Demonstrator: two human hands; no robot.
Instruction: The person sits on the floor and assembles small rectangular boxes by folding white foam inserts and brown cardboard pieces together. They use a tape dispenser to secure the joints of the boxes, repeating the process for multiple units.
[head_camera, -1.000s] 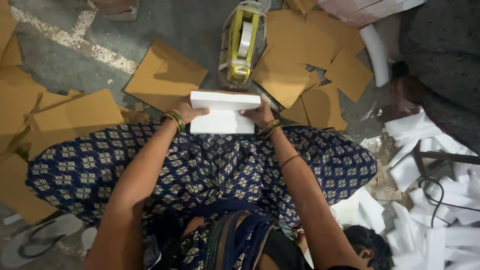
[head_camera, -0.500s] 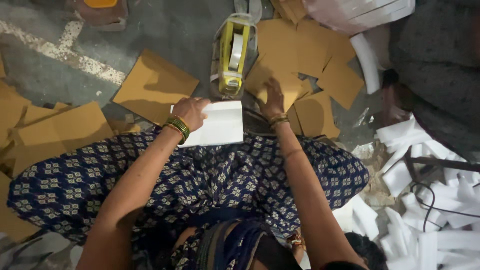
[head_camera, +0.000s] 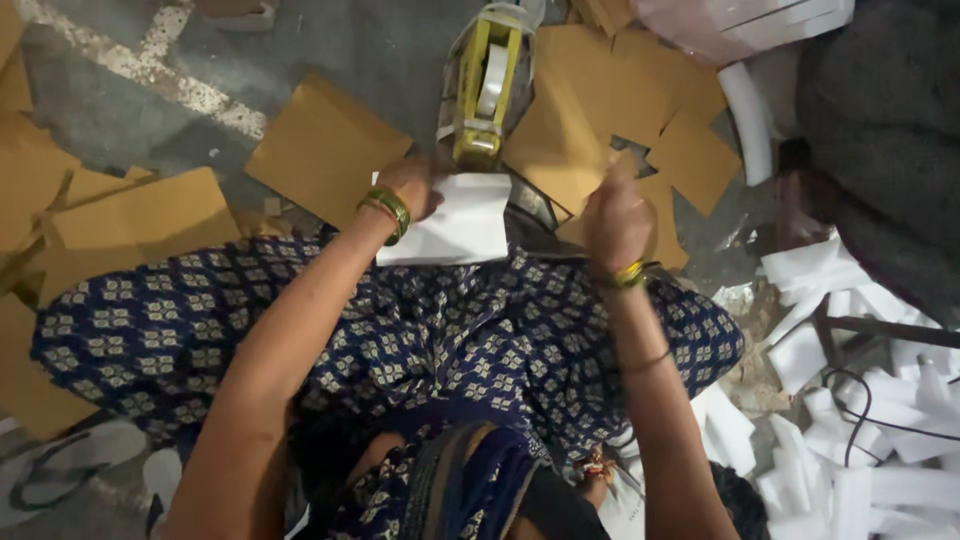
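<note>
Left hand (head_camera: 408, 186) grip closed on white block (head_camera: 452, 222), steadying it on lap just below tape dispenser (head_camera: 482, 88). Right hand (head_camera: 617, 215) grip pinched shut beside block; contents cannot tell.

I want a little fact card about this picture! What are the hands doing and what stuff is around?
Left hand: rests on the white block, green bangle on the wrist
Right hand: lifted off the block, fingers curled, above brown cardboard pieces
Tape dispenser: yellow, on the floor just beyond the block
Lap: blue patterned cloth
Right side: pile of white foam strips
</note>
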